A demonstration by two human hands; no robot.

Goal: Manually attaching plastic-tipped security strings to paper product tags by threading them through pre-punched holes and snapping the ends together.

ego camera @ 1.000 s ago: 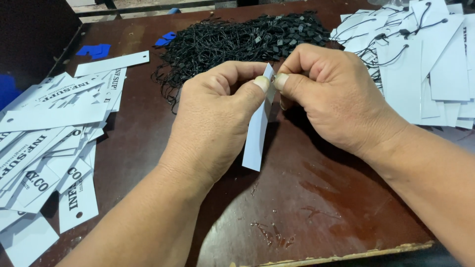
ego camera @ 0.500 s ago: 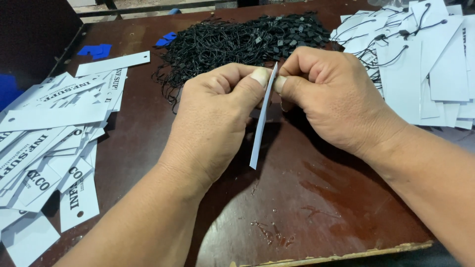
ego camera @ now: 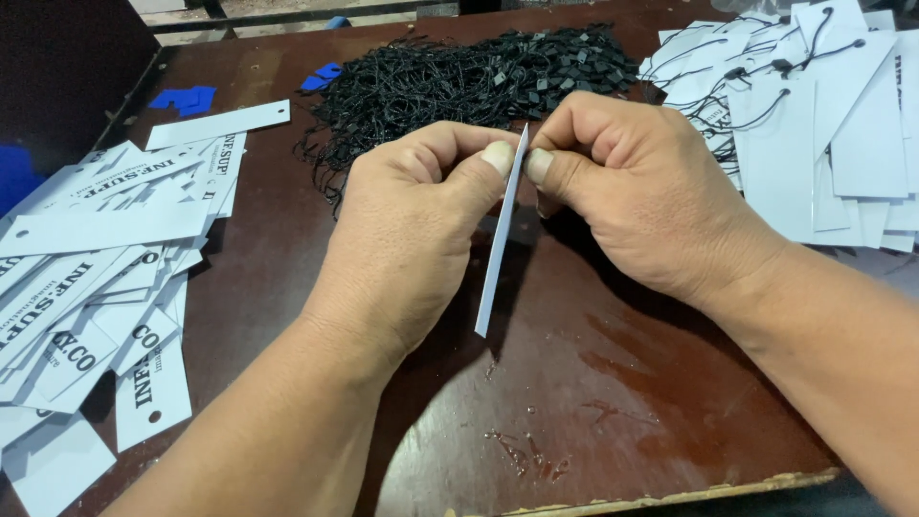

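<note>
Both hands pinch one white tag [ego camera: 500, 239] at its top end, held edge-on above the middle of the bench [ego camera: 622, 383]. The left hand [ego camera: 412, 239] closes thumb and forefinger on one face; the right hand [ego camera: 641, 191] closes on the other, its remaining fingers curled under. Whether a cord is already between the right fingers I cannot tell.

To do this step well, I judge the grip should stay close to the tag's top end, where the loose tags show a punched hole — steady with the left, fine work with the right — and the tag should turn flat enough for the hole to show.

No containers here — everything lies loose in heaps. A pile of black cords [ego camera: 459, 81] sits at the far edge, plain tags [ego camera: 105, 278] spread along the left edge, and corded tags [ego camera: 823, 115] fill the far right corner. Small blue scraps [ego camera: 182, 98] lie near the far left corner.
</note>
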